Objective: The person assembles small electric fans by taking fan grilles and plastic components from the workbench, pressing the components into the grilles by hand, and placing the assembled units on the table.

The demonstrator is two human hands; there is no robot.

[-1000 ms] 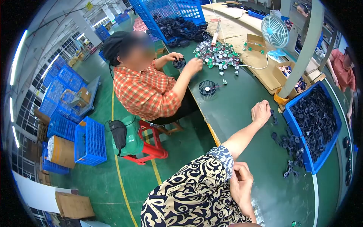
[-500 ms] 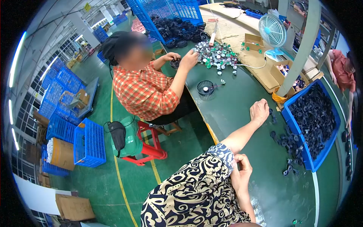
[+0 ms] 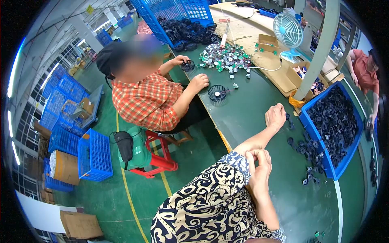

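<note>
My left hand [image 3: 276, 116] rests knuckles-up over the green tabletop, fingers curled in; whatever may be in them is hidden. Just right of it lie a few loose dark plastic parts [image 3: 289, 120]. My right hand [image 3: 259, 164] is bent against my left forearm, beside the patterned sleeve cuff [image 3: 236, 164]. Its fingers are curled and pressed together, and I cannot tell whether they pinch cloth or only touch skin. Farther up the table sits a round black fan housing [image 3: 216, 93] with a white centre and a short wire to a small part.
A blue tray [image 3: 324, 156] heaped with dark parts stands at right. Small white and green parts [image 3: 227, 58] are piled at the back, near a desk fan [image 3: 288, 32] and a post [image 3: 320, 52]. A seated co-worker [image 3: 142, 97] in a checked shirt touches another fan housing [image 3: 187, 65].
My right hand has moved slightly up from the cuff toward the bare forearm. My left hand stays nearly in place. The co-worker's one hand has come down from the pile toward the table edge.
</note>
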